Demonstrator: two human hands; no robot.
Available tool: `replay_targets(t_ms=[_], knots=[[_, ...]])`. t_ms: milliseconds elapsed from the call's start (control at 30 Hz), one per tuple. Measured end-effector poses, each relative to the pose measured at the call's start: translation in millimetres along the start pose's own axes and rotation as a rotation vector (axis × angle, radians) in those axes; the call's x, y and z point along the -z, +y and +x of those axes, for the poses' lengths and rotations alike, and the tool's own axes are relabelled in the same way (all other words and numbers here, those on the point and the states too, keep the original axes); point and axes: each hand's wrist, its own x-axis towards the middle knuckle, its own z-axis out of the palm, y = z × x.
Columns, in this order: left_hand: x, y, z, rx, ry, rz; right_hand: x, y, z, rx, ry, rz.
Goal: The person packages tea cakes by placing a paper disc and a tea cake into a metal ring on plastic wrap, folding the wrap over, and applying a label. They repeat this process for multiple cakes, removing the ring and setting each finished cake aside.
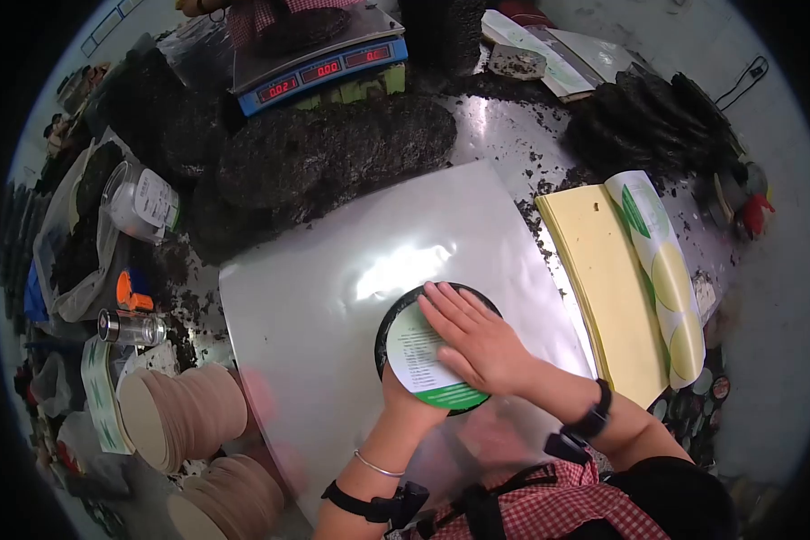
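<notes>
A round black cake [382,335] faces up above the shiny sheet, with a round white and green label [416,358] on its top. The label carries small printed text. My left hand [407,402] holds the cake from the near side and underneath; most of its fingers are hidden by the label and cake. Flat on the label's right part lies my right hand [477,344], its fingers stretched out toward the cake's far edge, holding nothing.
Behind the sheet [315,270] lie large dark slabs [333,148] and a blue digital scale [319,72]. Yellow paper [603,288] and a printed label sheet [661,279] lie right. Stacked brown discs [184,409], a glass bottle [133,327] and a plastic jar [141,202] stand left.
</notes>
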Motion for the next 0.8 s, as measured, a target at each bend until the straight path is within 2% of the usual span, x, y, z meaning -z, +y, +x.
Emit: replay_targets(t_ms=[67, 100, 133, 200, 300, 333, 400, 433, 500, 533, 567, 600, 633, 667, 733, 767, 800], knots=[[23, 9, -5, -0.023, -0.110, 0.706, -11, 1, 4, -0.026, -0.042, -0.094], [38, -1, -16, -0.364, -0.096, 0.905, -10, 3, 6, -0.036, -0.088, -0.199], [40, -3, -37, -0.355, -0.079, 0.903, -10, 2, 8, -0.019, -0.096, -0.197], [46, 2, -75, -0.396, -0.114, 1.201, -16, -7, 8, 0.005, -0.126, -0.234], [62, 2, -66, -0.406, -0.218, 1.070, -27, -19, 7, 0.082, -0.154, -0.270], [81, -16, -69, -0.411, -0.187, 1.084, -27, -17, 7, 0.114, -0.156, -0.318], [123, -62, -65, -0.098, -0.159, -0.256, -25, -16, 7, 0.124, -0.115, -0.151], [105, -61, -48, -0.116, -0.154, -0.247, -29, -20, 5, 0.071, -0.092, -0.102], [51, -55, -20, -0.239, 0.627, 0.022, -33, -47, -2, 0.068, -0.092, -0.160], [50, -60, -24, -0.244, 0.638, 0.023, -35, -59, -9, 0.072, -0.100, -0.219], [57, -61, -19, -0.192, 0.514, -0.083, -36, -60, -22, 0.199, -0.236, -0.172], [65, -62, -12, -0.138, 0.380, -0.180, -24, -48, -37, 0.236, -0.467, 0.198], [71, -70, -12, -0.105, 0.325, -0.107, -13, -37, -54, 0.265, -0.699, 0.578], [73, -75, -10, -0.073, 0.300, -0.074, -6, -30, -61, 0.280, -0.677, 0.569], [39, -45, -3, -0.022, 0.306, -0.368, 9, -20, -70, 0.141, -0.451, 0.487], [6, -21, -5, -0.214, 0.195, -0.128, -2, -29, -71, 0.267, -0.235, 0.167], [-27, 26, -19, -0.385, -0.011, 0.110, -16, -24, -77, 0.242, -0.243, 0.015]])
